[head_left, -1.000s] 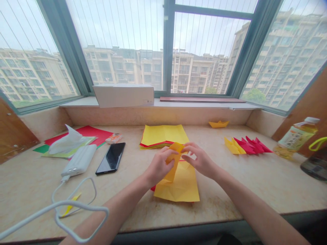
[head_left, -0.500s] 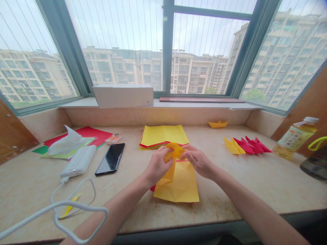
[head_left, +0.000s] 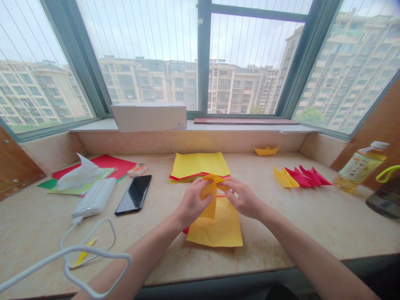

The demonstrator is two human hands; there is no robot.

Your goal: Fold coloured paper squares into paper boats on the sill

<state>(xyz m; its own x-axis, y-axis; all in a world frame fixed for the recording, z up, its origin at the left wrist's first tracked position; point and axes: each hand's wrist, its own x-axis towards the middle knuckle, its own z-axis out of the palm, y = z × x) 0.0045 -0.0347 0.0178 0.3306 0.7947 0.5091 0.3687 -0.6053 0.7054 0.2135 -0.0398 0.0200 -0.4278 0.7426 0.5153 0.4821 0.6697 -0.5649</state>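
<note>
Between my two hands is a folded piece of orange-yellow paper [head_left: 210, 206], raised above the counter. My left hand [head_left: 194, 201] grips its left side, thumb in front. The fingers of my right hand [head_left: 242, 196] pinch its upper right edge; the far fingertips are partly hidden. Under the hands lies a creased yellow-orange sheet [head_left: 218, 231], with red paper [head_left: 186, 230] peeking out at its left. Just beyond the hands rests a stack of yellow and red sheets [head_left: 201, 163].
At right are folded red and yellow paper pieces [head_left: 306, 178], a paper boat [head_left: 266, 151], a drink bottle [head_left: 361, 166] and a dark container [head_left: 386, 196]. At left lie a phone [head_left: 133, 195], a power bank [head_left: 94, 197], a white cable [head_left: 93, 248] and red sheets [head_left: 120, 166].
The fingers of my right hand have shifted on the folded paper and spread a little. My left hand keeps its grip. The view has shifted very slightly.
</note>
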